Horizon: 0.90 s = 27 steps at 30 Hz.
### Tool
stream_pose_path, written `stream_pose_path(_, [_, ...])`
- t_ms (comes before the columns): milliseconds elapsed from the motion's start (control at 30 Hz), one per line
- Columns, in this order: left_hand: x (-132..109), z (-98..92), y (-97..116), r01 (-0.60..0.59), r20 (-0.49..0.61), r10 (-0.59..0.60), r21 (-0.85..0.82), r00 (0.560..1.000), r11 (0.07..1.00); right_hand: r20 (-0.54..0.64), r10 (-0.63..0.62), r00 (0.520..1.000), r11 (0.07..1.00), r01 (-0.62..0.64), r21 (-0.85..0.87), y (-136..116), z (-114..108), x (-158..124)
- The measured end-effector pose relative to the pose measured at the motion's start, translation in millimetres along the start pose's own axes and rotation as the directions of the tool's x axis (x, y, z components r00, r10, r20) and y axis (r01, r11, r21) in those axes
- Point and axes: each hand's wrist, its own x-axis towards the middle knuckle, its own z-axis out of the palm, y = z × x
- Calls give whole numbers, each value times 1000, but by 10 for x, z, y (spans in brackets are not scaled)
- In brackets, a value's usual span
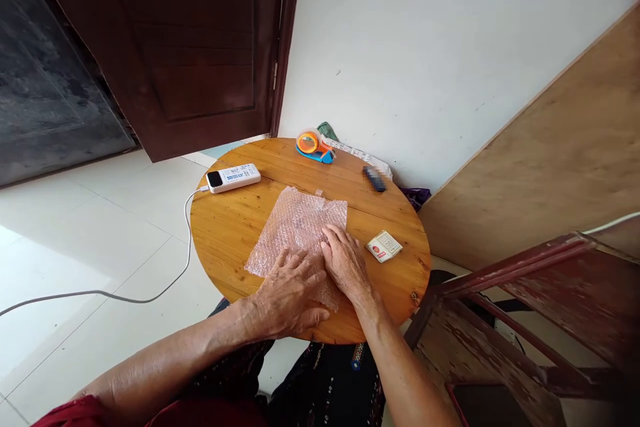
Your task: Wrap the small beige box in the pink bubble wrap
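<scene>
A sheet of pinkish bubble wrap (pixel 295 220) lies on the round wooden table (pixel 225 233). My left hand (pixel 289 293) rests flat on its near part, fingers spread. To the right of it, my right hand (pixel 345 259) lies on the sheet's right side with the fingers slightly bent and apart, holding nothing. A small piece of clear tape (pixel 319 193) shows at the far edge of the wrap. Whatever is under my palms is hidden.
An orange and blue tape dispenser (pixel 315 147) stands at the far edge. A white power strip-like device (pixel 233 177) with a cable is at the left. A card packet (pixel 384 247) and a dark blurred object (pixel 375 179) lie right. A wooden chair (pixel 500 320) stands beside the table.
</scene>
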Motion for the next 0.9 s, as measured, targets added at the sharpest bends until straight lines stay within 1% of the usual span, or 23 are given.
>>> stream_pose_path(100, [20,111,-48,-34,-9,34,-30,999,999,-51,-36,998,991,42,125,-1,-84,-10])
stream_pose_path(167, [-5,151,-76,-43,-17,42,-37,999,998,-131,-43,990,982,66,176,45,-202,-41])
stream_pose_path(233, [-27,162,-84,-42,-20,41,-34,999,999,-234,-2,972,987,39,154,166,-338,-95])
stream_pose_path(300, [-34,158,-74,-36,-21,36,-25,999,999,-307,106,946,993,-85,80,369,-449,-161])
stream_pose_path(367, [-29,152,-60,-30,-28,30,-21,999,999,-300,270,915,961,-275,24,608,-506,-225])
stream_pose_path(400, [-26,151,-56,-28,-33,27,-23,999,999,-262,347,901,935,-354,21,714,-518,-253])
stream_pose_path(433, [-23,151,-53,-27,-38,26,-26,999,999,-199,408,891,912,-409,35,796,-526,-277])
stream_pose_path(500, [-22,156,-56,-28,-42,27,-31,999,999,-113,486,867,873,-477,100,850,-549,-307])
stream_pose_path(533, [-22,161,-59,-32,-42,30,-32,999,999,-102,505,857,860,-488,152,814,-572,-309])
stream_pose_path(600, [-21,173,-68,-40,-41,38,-32,998,999,-128,501,856,845,-452,287,624,-631,-284])
stream_pose_path(633, [-17,180,-71,-42,-42,41,-32,998,999,-141,459,877,849,-385,363,489,-658,-255])
stream_pose_path(700, [-6,193,-71,-42,-48,40,-37,998,998,-105,293,950,845,-206,494,203,-674,-169])
stream_pose_path(733, [0,198,-67,-41,-54,39,-42,998,998,-66,214,975,835,-147,531,78,-653,-118])
stream_pose_path(800, [3,197,-56,-43,-73,39,-58,997,997,20,119,993,823,-110,557,-95,-547,-19])
stream_pose_path(833, [-6,187,-50,-45,-88,39,-69,995,997,60,98,993,822,-115,558,-137,-471,22])
stream_pose_path(900, [-52,145,-49,-41,-126,29,-98,992,994,98,82,992,828,-123,548,-142,-306,71])
